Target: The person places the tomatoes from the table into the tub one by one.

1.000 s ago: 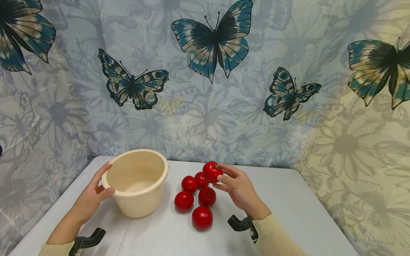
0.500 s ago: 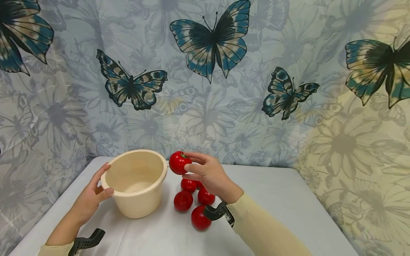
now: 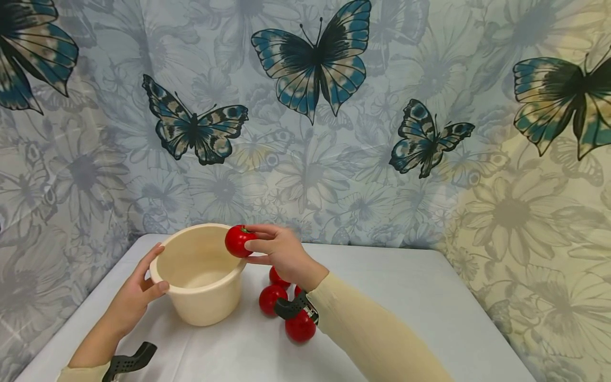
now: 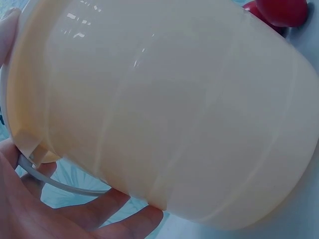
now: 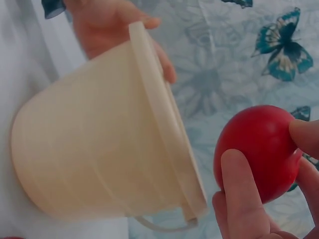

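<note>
Well, from where I'm standing, the right hand has a round, glossy red tomato with a green top pinched between thumb and fingertips. It's off the table, by the right side of the rim of a deep, round, cream-coloured plastic bucket; the right wrist view shows a gap between the two, so they aren't touching. The left hand grips the bucket at the opposite side of the rim, thumb on the near part, fingers further round.

I'd guess the tomato is light enough for that fingertip hold. Whether it's real or moulded I can't tell; its skin looks smooth and taut, so it could slip if pinched off-centre, and a real one might bruise under a hard squeeze. Better to take it round its widest part, thumb facing the fingers, as here, than by the little green top.

The bucket looks thin-walled and light, likely stiffest at its thick rim, which makes that the sensible place to hold. Its slim, pale handle hangs loosely and would steady it less well.

More loose red tomatoes sit on the white-covered table, partly hidden by the right arm and its dark wrist mount.
</note>
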Demonstrator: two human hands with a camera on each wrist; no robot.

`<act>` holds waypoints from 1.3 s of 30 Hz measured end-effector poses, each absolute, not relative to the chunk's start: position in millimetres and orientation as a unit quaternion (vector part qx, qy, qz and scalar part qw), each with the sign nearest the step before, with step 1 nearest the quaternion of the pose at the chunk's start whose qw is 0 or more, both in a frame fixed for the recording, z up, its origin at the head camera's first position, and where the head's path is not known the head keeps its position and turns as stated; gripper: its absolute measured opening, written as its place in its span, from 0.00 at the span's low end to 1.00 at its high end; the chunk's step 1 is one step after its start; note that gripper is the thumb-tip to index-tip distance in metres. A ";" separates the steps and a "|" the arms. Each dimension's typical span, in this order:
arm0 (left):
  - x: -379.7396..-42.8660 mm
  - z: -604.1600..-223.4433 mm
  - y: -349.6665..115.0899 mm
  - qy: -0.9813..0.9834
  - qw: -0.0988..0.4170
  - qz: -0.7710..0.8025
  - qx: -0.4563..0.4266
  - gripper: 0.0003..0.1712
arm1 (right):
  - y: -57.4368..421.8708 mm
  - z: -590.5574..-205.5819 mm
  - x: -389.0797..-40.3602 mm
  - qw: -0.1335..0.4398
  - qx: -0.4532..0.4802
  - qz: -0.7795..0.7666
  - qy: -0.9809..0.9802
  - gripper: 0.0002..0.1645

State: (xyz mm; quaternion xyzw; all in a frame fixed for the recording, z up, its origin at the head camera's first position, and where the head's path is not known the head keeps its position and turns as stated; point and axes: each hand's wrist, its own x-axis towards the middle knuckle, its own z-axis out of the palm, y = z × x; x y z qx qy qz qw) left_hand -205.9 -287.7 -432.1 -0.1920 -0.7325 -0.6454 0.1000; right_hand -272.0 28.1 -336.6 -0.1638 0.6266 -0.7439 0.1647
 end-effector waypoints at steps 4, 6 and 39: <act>-206.0 -431.7 -287.0 -0.732 0.101 -0.646 -0.193 0.45 | 16.5 -340.5 -274.6 0.167 -0.160 -0.750 0.619 0.22; -206.0 -431.8 -287.0 -0.733 0.101 -0.645 -0.192 0.44 | 12.3 -341.5 -274.7 0.166 -0.160 -0.751 0.619 0.22; -204.8 -430.5 -285.0 -0.750 0.103 -0.630 -0.173 0.44 | -1.7 -340.8 -267.1 0.142 -0.139 -0.718 0.667 0.22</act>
